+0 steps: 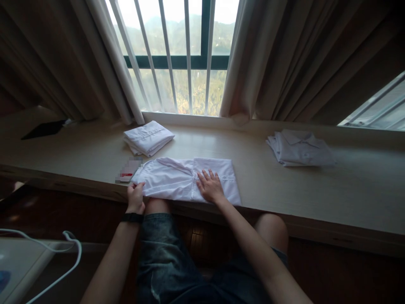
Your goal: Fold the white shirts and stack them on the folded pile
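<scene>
A white shirt (171, 179), partly folded, lies lengthwise along the front edge of the wooden ledge. Its right part is doubled over into a flat layer, and the left part is creased. My left hand (136, 197) pinches the shirt's lower left corner between thumb and fingers. On the doubled part, my right hand (209, 185) rests flat with its fingers spread. Just behind the shirt sits a folded white shirt (148, 138). Beside its left end is a small flat item (128, 169), blurred out, with a red mark.
Another folded white shirt (300, 147), collar up, lies on the ledge (253, 177) at the right. A dark flat object (44, 129) is at the far left. Curtains (272, 59) flank the barred window. A white cable (77, 253) loops at the lower left.
</scene>
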Demonstrator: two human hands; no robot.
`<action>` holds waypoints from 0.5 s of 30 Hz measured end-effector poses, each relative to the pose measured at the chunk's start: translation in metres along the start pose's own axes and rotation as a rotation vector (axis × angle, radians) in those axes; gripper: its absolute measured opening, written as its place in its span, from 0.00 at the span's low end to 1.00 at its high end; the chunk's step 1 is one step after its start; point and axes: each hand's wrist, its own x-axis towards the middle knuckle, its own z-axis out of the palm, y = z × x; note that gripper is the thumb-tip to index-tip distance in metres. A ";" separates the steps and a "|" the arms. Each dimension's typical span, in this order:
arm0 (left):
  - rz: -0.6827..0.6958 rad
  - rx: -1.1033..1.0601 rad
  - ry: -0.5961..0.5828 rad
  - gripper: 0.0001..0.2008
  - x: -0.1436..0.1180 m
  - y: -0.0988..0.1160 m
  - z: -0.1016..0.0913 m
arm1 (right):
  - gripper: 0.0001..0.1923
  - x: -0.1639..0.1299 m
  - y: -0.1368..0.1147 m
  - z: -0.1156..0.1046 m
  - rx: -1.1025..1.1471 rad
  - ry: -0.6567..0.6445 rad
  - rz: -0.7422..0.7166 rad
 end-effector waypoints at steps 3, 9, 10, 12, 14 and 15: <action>0.040 0.002 0.058 0.17 0.000 0.000 -0.002 | 0.29 -0.003 0.000 0.000 0.006 0.045 -0.039; -0.180 -0.118 -0.057 0.13 -0.001 0.005 -0.002 | 0.31 -0.001 0.001 0.005 0.008 -0.001 -0.041; -0.216 -0.116 -0.103 0.12 -0.001 0.008 0.000 | 0.31 0.000 0.001 0.006 0.008 -0.010 -0.039; -0.236 -0.093 -0.200 0.11 -0.005 0.018 0.008 | 0.31 0.001 0.001 0.008 0.009 -0.016 -0.040; -0.158 -0.053 -0.240 0.11 -0.012 0.031 0.023 | 0.31 0.002 0.002 0.009 0.012 -0.012 -0.045; -0.100 -0.042 -0.233 0.11 -0.018 0.039 0.034 | 0.31 0.002 0.003 0.010 0.014 -0.010 -0.047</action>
